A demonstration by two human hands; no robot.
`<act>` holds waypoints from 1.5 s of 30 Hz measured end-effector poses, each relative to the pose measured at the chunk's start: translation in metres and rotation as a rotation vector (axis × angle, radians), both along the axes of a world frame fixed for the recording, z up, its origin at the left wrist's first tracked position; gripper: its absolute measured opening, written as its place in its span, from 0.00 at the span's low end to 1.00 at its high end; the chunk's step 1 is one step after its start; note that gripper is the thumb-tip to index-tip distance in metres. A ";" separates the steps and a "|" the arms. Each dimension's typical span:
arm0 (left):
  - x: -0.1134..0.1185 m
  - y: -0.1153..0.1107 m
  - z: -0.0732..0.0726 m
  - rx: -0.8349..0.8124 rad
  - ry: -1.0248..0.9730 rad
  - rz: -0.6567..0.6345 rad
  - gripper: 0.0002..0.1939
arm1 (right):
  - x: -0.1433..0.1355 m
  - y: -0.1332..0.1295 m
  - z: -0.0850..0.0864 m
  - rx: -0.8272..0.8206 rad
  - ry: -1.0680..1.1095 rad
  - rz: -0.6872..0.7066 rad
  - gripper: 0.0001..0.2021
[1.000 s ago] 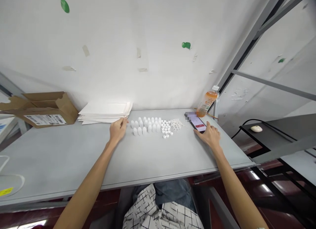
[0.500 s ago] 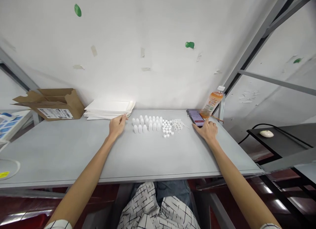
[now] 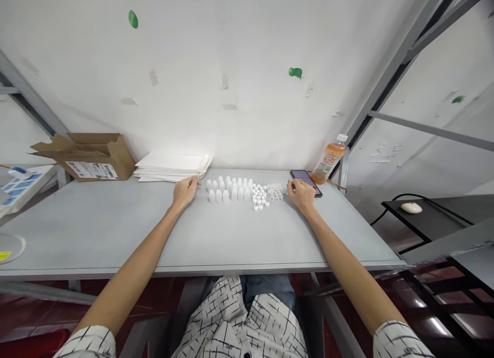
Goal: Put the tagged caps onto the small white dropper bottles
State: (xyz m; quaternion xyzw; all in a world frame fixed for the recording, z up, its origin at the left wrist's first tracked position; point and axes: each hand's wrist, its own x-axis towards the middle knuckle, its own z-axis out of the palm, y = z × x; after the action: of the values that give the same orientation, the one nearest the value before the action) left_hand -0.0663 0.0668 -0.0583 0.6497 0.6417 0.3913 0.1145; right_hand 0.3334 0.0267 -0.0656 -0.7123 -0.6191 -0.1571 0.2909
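Observation:
Several small white bottles [image 3: 234, 193] stand in rows at the middle of the grey table [image 3: 247, 242]. To their right lie several white caps [image 3: 260, 197] and a pile of thin white pieces [image 3: 275, 192]. My left hand [image 3: 186, 191] rests closed left of the bottles, near the stack of white sheets [image 3: 170, 166]; whatever its fingers hold, if anything, is too small to name. Beside the white pieces, my right hand [image 3: 301, 194] is curled, partly in front of a dark phone [image 3: 309, 181]; its fingertips are hard to make out.
An open cardboard box [image 3: 92, 162] stands at the back left. A bottle of orange drink [image 3: 329, 160] leans at the back right, against the metal frame. Further right, a white mouse [image 3: 411, 208] lies on a black surface.
My right hand has come off the phone's edge and moved left towards the white pieces, with its fingers curled in. My left hand has stayed nearly in place. The view has shifted slightly.

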 end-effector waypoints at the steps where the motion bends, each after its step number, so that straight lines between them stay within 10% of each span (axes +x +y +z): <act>1: 0.000 0.001 -0.001 -0.008 -0.002 -0.006 0.25 | 0.000 0.000 -0.002 -0.008 0.006 -0.002 0.18; 34: 0.006 0.002 -0.003 -0.085 -0.077 -0.095 0.25 | 0.012 0.001 -0.007 -0.155 0.223 0.058 0.29; 45: 0.003 -0.041 0.032 0.233 -0.211 -0.211 0.16 | 0.012 -0.003 -0.005 -0.092 0.245 0.119 0.31</act>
State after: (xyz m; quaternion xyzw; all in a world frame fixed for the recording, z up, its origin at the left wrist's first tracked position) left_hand -0.0628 0.0256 -0.0263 0.6776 0.5047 0.5147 0.1456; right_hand 0.3449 0.0234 -0.0710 -0.7008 -0.6266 -0.0228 0.3401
